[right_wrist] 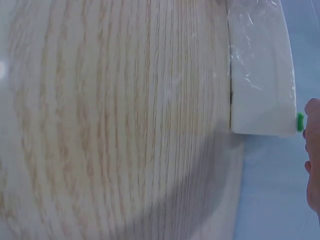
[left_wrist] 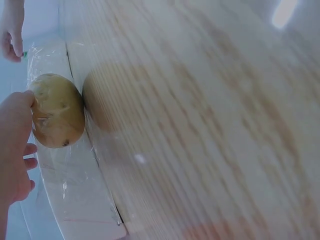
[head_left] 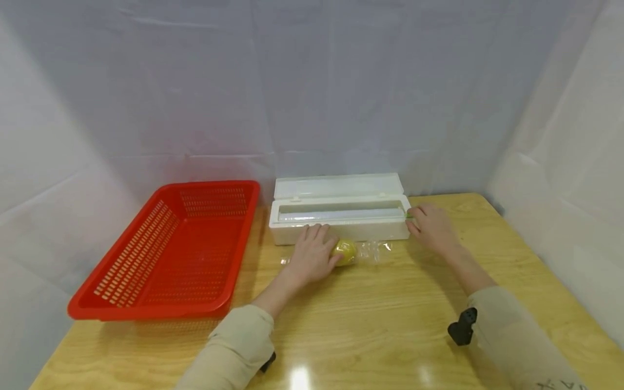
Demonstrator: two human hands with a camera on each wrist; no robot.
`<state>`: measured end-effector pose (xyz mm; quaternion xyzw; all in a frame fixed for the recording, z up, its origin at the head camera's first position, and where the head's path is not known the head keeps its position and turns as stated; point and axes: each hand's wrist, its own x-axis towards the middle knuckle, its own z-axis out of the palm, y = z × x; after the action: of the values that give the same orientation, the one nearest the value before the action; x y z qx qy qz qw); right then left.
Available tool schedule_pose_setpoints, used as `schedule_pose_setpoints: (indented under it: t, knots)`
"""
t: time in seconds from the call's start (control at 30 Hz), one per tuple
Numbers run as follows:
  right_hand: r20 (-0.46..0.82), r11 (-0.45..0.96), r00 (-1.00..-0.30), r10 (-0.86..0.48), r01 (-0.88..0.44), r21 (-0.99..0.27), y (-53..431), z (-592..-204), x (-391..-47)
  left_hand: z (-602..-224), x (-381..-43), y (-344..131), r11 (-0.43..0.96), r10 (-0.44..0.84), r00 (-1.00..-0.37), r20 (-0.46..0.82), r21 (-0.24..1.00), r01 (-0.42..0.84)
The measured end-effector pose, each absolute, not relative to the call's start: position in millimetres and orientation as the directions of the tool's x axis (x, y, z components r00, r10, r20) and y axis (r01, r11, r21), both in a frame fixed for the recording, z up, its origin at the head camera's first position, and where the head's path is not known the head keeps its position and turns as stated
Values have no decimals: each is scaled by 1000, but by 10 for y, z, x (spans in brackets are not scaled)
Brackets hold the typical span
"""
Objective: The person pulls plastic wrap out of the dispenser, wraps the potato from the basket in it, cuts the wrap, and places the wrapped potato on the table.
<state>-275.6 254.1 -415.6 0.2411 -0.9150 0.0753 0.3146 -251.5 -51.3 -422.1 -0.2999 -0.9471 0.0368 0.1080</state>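
A potato (left_wrist: 59,111) under clear plastic wrap (head_left: 372,251) sits against the front of a long white cling film box (head_left: 382,232), whose lid (head_left: 338,186) stands raised. My left hand (head_left: 312,254) rests over the box's front, several fingers extended on its edge. That hand's thumb touches the potato, which it partly hides in the head view. At the box's right end, my right hand (head_left: 433,226) pinches a small green slider (right_wrist: 300,122) between thumb and fingers. Inside the box lies a pale roll of film (head_left: 341,214).
A red perforated plastic basket (head_left: 239,265) stands on the left of the wooden table (head_left: 361,325). White sheeting (head_left: 331,97) hangs behind the box and along both sides. Each sleeve has a black wrist device (head_left: 462,326) near its cuff.
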Motion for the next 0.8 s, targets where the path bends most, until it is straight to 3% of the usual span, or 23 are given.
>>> schedule_pose_setpoints:
  t: [0.13, 0.27, 0.5, 0.8]
  knots:
    - [556, 904, -756, -346, -428, -19, 2595, -4164, -2745, -4221, -2510, -525, 822, 570, -801, 183, -115, 558]
    - [549, 912, -771, -323, -409, -38, 2602, -4155, -2733, -4217, -2492, -516, 817, 576, -798, 178, -105, 566]
    - [512, 920, -799, -314, -390, -44, 2608, -4130, -2726, -4219, -2446, -498, 759, 651, -714, 260, -209, 616]
    - [568, 904, -743, -354, -428, 4, 2600, -4145, -2739, -4142, -2385, -480, 746, 666, -713, 219, -196, 636]
